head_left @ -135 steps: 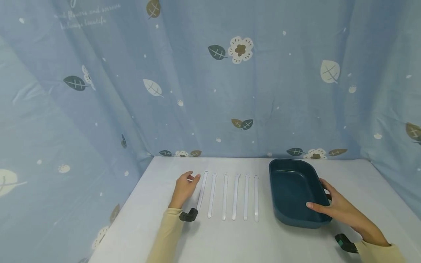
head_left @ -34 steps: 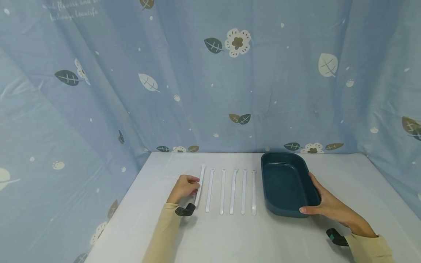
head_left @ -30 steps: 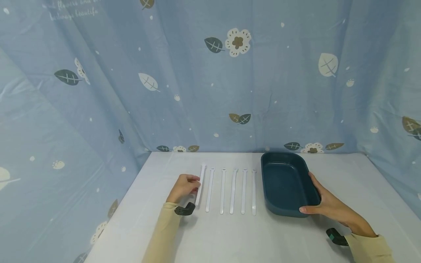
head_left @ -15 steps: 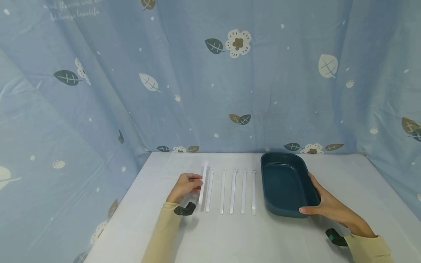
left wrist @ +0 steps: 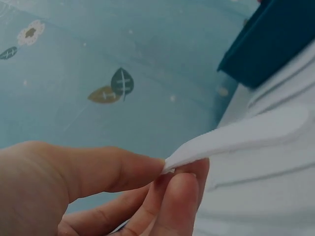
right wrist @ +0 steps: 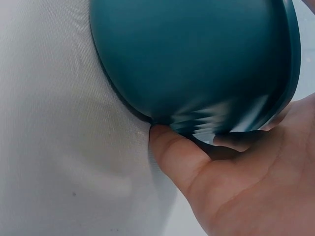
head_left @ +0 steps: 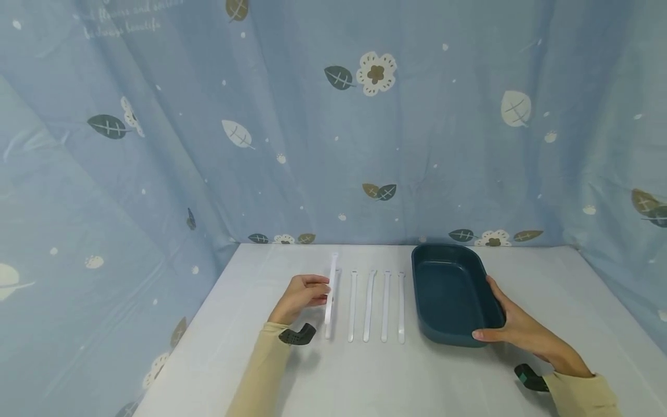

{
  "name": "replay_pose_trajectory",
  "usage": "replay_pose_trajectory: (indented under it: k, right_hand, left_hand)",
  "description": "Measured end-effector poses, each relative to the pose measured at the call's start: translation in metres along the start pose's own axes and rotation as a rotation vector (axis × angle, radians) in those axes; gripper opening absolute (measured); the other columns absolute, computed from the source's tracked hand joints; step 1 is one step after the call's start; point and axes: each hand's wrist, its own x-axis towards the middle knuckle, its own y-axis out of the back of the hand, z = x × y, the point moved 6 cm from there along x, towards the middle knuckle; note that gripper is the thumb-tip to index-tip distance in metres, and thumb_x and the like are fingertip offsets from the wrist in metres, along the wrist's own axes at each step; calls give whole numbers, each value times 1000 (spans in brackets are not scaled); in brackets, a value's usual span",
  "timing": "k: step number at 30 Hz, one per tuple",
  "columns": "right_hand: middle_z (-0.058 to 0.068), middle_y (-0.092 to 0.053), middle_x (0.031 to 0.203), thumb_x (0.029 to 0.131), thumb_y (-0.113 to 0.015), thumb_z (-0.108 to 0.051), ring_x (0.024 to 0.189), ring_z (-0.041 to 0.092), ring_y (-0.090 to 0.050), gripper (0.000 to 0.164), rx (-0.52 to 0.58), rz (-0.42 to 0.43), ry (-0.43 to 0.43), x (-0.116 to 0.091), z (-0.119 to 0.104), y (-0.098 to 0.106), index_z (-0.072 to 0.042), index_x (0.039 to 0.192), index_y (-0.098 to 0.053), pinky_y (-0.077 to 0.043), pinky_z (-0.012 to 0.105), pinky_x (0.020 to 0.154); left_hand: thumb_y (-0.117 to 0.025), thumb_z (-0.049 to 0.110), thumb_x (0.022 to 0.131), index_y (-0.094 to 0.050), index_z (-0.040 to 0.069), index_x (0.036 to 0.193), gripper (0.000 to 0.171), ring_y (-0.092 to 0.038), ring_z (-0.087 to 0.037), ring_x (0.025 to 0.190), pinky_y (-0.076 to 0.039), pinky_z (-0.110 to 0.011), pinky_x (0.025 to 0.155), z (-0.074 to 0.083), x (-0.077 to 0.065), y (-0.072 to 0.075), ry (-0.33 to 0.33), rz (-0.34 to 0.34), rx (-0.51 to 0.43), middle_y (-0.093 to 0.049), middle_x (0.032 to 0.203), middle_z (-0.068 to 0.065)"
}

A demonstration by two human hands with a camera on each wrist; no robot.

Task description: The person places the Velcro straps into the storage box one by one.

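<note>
My left hand [head_left: 304, 296] pinches a flat white cable tie [head_left: 330, 295] between thumb and fingertips, holding it lengthwise above the table. In the left wrist view the held cable tie [left wrist: 236, 137] points away from the fingertips, its rounded end at the far right. Beneath it in the head view, another tie [head_left: 336, 284] is partly hidden. Farther right, several more ties [head_left: 367, 307] lie side by side. My right hand [head_left: 521, 336] grips a dark teal bin [head_left: 458, 339] at its near right corner. The right wrist view shows the thumb against the outer wall of the bin [right wrist: 187, 54].
A white-covered table [head_left: 365, 382] carries everything. Behind it and at the left hangs a blue patterned curtain [head_left: 292, 191]. Black wrist cameras [head_left: 298, 335] sit below both hands.
My left hand has taken hold of the leftmost cable tie, raised it and moved it right, over the neighbouring tie. My right hand keeps its grip on the bin, slightly left of before.
</note>
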Motion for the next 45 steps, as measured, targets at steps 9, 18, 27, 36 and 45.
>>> replay_pose_trajectory:
  k: [9,18,27,36,45]
  right_hand:
    - [26,22,169,90,-76,-19,148,68,12,122,-7,-12,-10,0,4,-1,-25,163,21,-16,92,98]
    - [28,21,169,89,-76,-19,148,68,11,122,-23,-1,3,-2,1,-1,-23,163,21,-15,92,97]
    - [28,21,169,89,-77,-21,148,69,10,123,-26,-3,-19,-1,3,0,-25,163,22,-16,92,97]
    - [28,21,169,90,-75,-20,147,69,11,121,-12,-7,-2,-1,1,0,-24,163,21,-16,92,97]
    - [30,21,168,90,-76,-21,147,69,11,122,-11,-10,-14,-1,0,-1,-24,163,22,-16,92,98]
  left_hand:
    - [-70,8,95,-61,-12,130,41,-71,-10,86,-64,-24,79,9,-9,-19,-41,-60,-61,-72,107,-11]
    - [-69,7,96,-62,-9,133,41,-71,-10,88,-64,-23,81,21,-14,-40,-69,-84,-116,-73,115,-17]
    - [-70,10,96,-58,-10,137,47,-72,-11,90,-64,-25,85,28,-18,-53,-68,-132,-150,-71,110,-8]
    - [-69,8,96,-60,-9,135,43,-71,-9,91,-64,-24,84,34,-19,-66,-80,-163,-179,-71,105,-3]
    - [-69,7,96,-61,-9,132,40,-70,-9,88,-64,-23,83,37,-19,-78,-89,-175,-194,-71,100,-1]
